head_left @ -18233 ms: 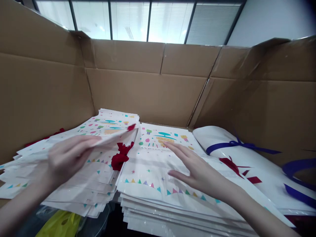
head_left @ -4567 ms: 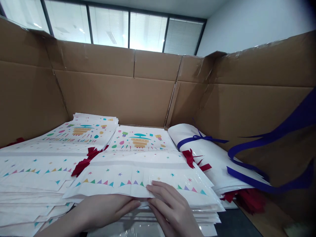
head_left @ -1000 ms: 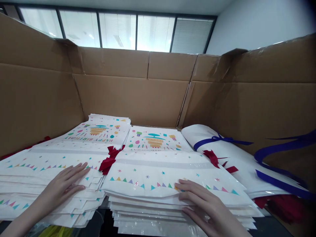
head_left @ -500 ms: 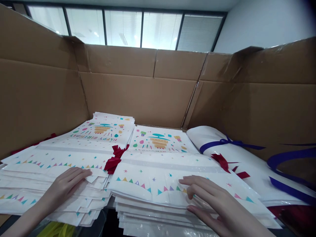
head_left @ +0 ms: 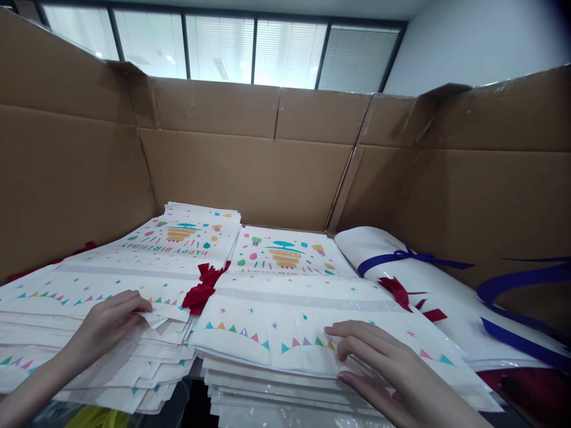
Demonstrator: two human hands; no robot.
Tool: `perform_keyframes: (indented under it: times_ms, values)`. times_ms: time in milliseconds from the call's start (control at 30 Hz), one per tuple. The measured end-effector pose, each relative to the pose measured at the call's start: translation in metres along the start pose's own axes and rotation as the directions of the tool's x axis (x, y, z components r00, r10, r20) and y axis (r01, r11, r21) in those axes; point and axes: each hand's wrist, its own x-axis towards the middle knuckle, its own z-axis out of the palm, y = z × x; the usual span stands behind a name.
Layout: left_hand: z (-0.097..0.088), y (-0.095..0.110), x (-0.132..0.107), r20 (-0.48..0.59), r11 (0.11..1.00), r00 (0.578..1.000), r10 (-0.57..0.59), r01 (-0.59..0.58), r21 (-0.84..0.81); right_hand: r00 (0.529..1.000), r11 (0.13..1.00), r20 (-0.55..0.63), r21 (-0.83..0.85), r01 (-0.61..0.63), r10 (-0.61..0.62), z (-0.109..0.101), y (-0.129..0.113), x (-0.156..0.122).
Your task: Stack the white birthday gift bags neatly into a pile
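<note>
- Head view: two stacks of flat white paper bags printed with coloured cakes, stars and bunting lie side by side inside a pen of tall cardboard walls (head_left: 245, 172), with windows (head_left: 250, 50) above the far wall.
- The left hand (head_left: 104, 321) lies on the near edge of the left stack (head_left: 89, 279). Its fingers (head_left: 134, 304) are bent over the front flap of the top bag. The thumb is hidden, so it cannot be told whether the flap is pinched or only touched.
- The right hand (head_left: 383, 374) rests on the near right part of the middle stack (head_left: 285, 303). Its fingers are spread and released, pressing flat on the top bag and grasping nothing. The flat hand seems meant to pin the glossy sheets so they do not slide.
- Both stacks are fanned at their near edges, each bag set a little back from the one beneath. That probably leaves single edges easy to catch.
- A red ribbon (head_left: 203, 291) spills out of the gap between the two stacks, at about mid-length.
- To the right of the middle stack lies a white bundle (head_left: 428, 285) of bags tied with a blue ribbon (head_left: 401, 257), probably to hold it together. A second red bow (head_left: 397, 288) sits at its near side.
- More loose blue ribbon (head_left: 513, 333) trails along the right wall.
- Yellow plastic (head_left: 96, 416) shows under the left stack at the bottom edge.
</note>
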Motion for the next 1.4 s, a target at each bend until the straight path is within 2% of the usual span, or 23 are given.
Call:
perform_keyframes:
  times_ms: [200,400,600,767,933,1067,1233,1400]
  values:
    - [-0.012,0.0,0.007,0.041,0.997,0.998,-0.041,0.044,-0.069,0.999,0.999,0.018,0.007,-0.032,0.032,-0.001,0.0,-0.007]
    - [-0.009,-0.008,0.012,0.11,0.961,0.989,-0.097,0.122,-0.25,0.997,0.997,-0.013,-0.019,-0.078,0.077,-0.005,0.001,-0.022]
    - [-0.007,-0.011,0.018,0.108,0.921,0.974,-0.201,0.225,-0.319,0.996,0.996,-0.007,-0.008,-0.086,0.086,-0.007,0.008,-0.03]
    - [-0.006,-0.012,0.018,0.124,0.848,0.952,-0.281,0.307,-0.433,0.998,0.998,0.019,-0.031,-0.055,0.056,-0.004,0.01,-0.023]
    - [-0.009,-0.013,0.016,0.095,0.874,0.959,-0.266,0.281,-0.396,1.0,0.999,0.009,-0.034,-0.024,0.024,-0.001,0.009,-0.012]
    - [-0.015,-0.014,0.016,0.125,0.858,0.952,-0.281,0.307,-0.412,1.0,1.0,0.011,-0.02,0.003,-0.003,0.001,0.006,-0.004]
    - [-0.023,-0.012,0.016,0.106,0.852,0.953,-0.283,0.301,-0.428,0.999,1.0,0.052,0.003,-0.007,0.007,0.004,0.003,0.003]
    - [-0.031,-0.017,0.015,0.21,0.775,0.929,-0.304,0.37,-0.512,0.993,0.999,0.108,0.025,-0.043,0.04,0.003,-0.001,0.009]
